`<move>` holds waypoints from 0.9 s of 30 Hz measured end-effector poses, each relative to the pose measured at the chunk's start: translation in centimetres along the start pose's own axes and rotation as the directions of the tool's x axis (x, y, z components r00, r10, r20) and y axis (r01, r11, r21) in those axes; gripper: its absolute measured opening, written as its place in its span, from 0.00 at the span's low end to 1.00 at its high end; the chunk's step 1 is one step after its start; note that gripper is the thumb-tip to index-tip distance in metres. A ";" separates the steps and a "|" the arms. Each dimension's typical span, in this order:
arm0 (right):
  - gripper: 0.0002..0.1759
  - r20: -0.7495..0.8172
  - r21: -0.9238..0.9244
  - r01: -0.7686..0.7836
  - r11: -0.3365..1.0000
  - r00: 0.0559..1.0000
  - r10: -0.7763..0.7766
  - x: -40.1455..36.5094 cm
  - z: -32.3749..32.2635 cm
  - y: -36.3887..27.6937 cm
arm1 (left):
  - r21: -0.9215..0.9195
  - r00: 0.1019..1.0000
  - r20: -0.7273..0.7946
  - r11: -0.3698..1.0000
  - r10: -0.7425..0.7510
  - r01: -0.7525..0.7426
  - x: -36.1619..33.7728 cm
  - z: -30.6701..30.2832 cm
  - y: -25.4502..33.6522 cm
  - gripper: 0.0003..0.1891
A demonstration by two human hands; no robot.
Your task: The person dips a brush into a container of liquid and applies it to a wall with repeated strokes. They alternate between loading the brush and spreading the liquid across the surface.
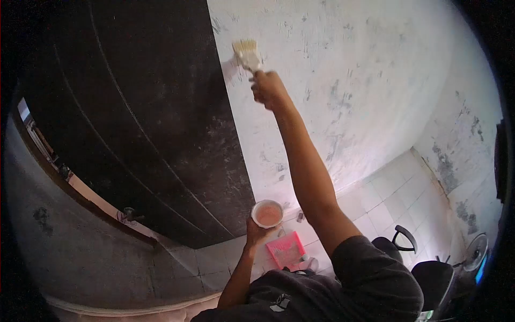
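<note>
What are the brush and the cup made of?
The brush has pale bristles, fibre unclear; its handle hides in the right hand. The cup in the left hand looks like smooth white plastic, with a thin rim, holding pinkish liquid.

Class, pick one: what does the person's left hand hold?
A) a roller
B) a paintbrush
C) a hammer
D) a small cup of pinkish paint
D: the left hand grips a small cup of pinkish paint, while the right hand holds the brush against the wall.
</note>
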State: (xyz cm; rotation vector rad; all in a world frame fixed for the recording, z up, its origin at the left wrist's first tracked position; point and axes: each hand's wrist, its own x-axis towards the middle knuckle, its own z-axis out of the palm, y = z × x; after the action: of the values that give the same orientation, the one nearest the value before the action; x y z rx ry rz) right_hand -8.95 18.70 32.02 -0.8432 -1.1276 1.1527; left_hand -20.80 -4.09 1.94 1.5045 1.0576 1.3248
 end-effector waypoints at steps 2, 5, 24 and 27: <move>0.19 -0.004 0.070 -0.107 0.992 0.994 0.108 -1.0 -1.7 3.9 | 0.020 1.000 -0.020 1.000 0.003 -0.002 -0.3 -0.2 -0.2 0.30; 0.16 -0.004 0.067 -0.212 0.975 0.977 0.213 -3.9 -3.9 8.3 | 0.042 0.999 -0.036 0.999 -0.006 0.007 -0.7 -0.5 -1.0 0.31; 0.13 -0.006 -0.083 -0.089 0.993 0.996 0.089 -0.9 -3.0 1.9 | -0.032 0.997 -0.068 0.999 -0.028 0.026 -1.8 0.0 -0.5 0.31; 0.13 0.052 -0.043 -0.025 0.999 0.998 0.027 -0.2 -2.7 0.1 | -0.005 0.996 -0.091 1.000 -0.001 0.001 -1.8 0.5 -0.5 0.27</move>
State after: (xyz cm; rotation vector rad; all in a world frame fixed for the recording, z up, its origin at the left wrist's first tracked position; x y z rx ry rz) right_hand -6.39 18.62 31.20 -0.8661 -1.1911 1.1820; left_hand -20.52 -5.73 0.87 1.4508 1.1114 1.4058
